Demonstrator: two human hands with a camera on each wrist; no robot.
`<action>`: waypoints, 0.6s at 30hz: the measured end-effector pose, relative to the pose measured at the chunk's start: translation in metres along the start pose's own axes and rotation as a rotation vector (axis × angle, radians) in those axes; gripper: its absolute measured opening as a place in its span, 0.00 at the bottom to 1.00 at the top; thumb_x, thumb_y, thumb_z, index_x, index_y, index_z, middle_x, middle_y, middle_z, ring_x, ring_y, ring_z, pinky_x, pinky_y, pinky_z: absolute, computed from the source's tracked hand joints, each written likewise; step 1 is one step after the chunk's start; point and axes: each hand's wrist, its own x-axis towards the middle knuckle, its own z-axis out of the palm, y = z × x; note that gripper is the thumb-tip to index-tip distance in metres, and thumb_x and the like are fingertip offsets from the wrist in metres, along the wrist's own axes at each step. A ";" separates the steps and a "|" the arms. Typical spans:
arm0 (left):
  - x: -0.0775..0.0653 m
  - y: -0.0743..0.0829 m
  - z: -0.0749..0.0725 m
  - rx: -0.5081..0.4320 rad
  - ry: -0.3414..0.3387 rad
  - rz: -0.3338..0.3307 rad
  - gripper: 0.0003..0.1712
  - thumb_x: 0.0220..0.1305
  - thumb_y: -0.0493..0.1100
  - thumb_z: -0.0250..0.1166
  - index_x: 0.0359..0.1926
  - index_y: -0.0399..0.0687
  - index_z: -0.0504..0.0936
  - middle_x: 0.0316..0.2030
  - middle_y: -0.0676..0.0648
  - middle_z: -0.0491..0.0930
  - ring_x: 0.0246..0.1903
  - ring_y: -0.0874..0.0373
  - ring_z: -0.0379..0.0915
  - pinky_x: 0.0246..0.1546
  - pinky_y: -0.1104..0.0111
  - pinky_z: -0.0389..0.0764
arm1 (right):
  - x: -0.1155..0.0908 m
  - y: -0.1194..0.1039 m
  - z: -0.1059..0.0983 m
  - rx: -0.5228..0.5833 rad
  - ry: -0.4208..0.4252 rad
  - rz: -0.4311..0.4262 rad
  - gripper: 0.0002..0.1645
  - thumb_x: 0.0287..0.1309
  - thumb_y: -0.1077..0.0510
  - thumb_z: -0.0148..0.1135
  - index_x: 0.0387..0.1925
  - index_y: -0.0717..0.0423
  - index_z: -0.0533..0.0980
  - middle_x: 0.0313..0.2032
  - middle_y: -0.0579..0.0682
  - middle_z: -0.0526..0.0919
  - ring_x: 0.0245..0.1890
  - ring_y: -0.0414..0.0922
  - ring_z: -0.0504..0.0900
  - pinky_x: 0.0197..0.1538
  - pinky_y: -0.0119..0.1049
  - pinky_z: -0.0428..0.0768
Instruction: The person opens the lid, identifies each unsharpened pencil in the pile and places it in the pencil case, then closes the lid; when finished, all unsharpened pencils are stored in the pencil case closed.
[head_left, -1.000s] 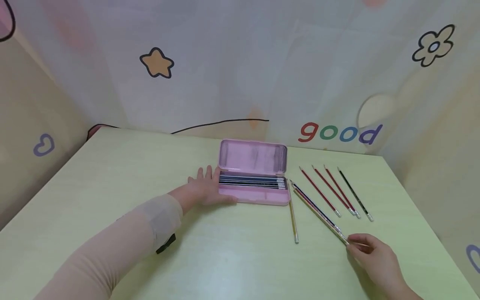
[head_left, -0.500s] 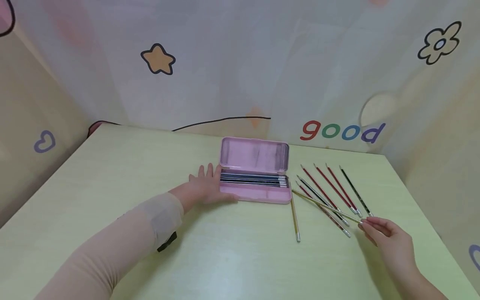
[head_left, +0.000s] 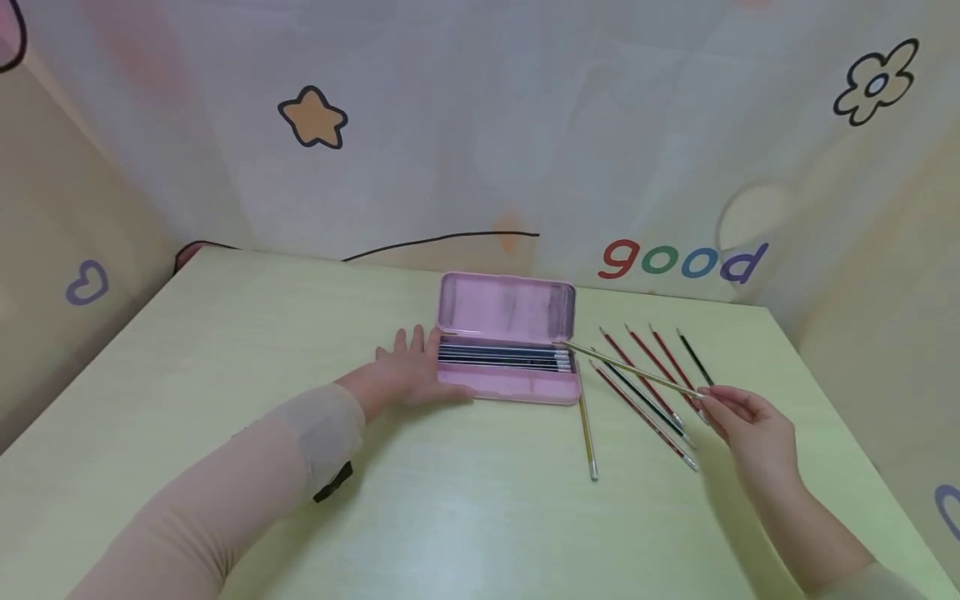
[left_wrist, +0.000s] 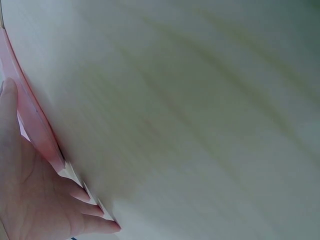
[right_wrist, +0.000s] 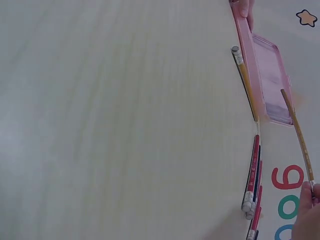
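Observation:
My left hand [head_left: 408,373] lies with fingers spread against the left end of an opened pink pencil case [head_left: 517,386]; its thumb runs along the front edge. Several dark pencils [head_left: 502,357] lie side by side in the case. Between thumb and fingertips my right hand [head_left: 753,429] pinches the eraser end of a yellow pencil [head_left: 633,368], held above the table. The far tip of that pencil is over the case's right end. In the right wrist view the same yellow pencil [right_wrist: 299,135] slants up from the right hand [right_wrist: 307,215].
Another yellow pencil [head_left: 588,433] lies beside the case's right end. Several red and dark pencils, among them a red pencil [head_left: 643,415] and a black pencil [head_left: 695,357], lie right of it, below the held pencil. A printed curtain [head_left: 450,150] hangs behind the table.
My right hand has lifted the yellow pencil from beside a red and a dark pencil, then carried it up and left toward the case. Those two stay on the table. My left hand stays put.

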 end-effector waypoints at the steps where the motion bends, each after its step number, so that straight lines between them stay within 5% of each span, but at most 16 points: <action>1: 0.000 0.001 0.000 0.000 0.000 0.003 0.68 0.47 0.82 0.48 0.72 0.42 0.34 0.71 0.34 0.35 0.68 0.34 0.29 0.59 0.36 0.44 | 0.002 0.001 0.003 0.004 -0.016 0.000 0.07 0.54 0.66 0.64 0.36 0.55 0.80 0.32 0.44 0.85 0.35 0.36 0.84 0.42 0.27 0.77; 18: 0.002 0.002 0.001 -0.016 -0.001 -0.001 0.69 0.46 0.82 0.49 0.72 0.43 0.32 0.71 0.35 0.34 0.68 0.34 0.28 0.60 0.36 0.44 | 0.048 -0.001 0.066 -0.272 -0.201 0.028 0.24 0.61 0.64 0.57 0.55 0.73 0.65 0.39 0.45 0.81 0.39 0.34 0.82 0.52 0.35 0.72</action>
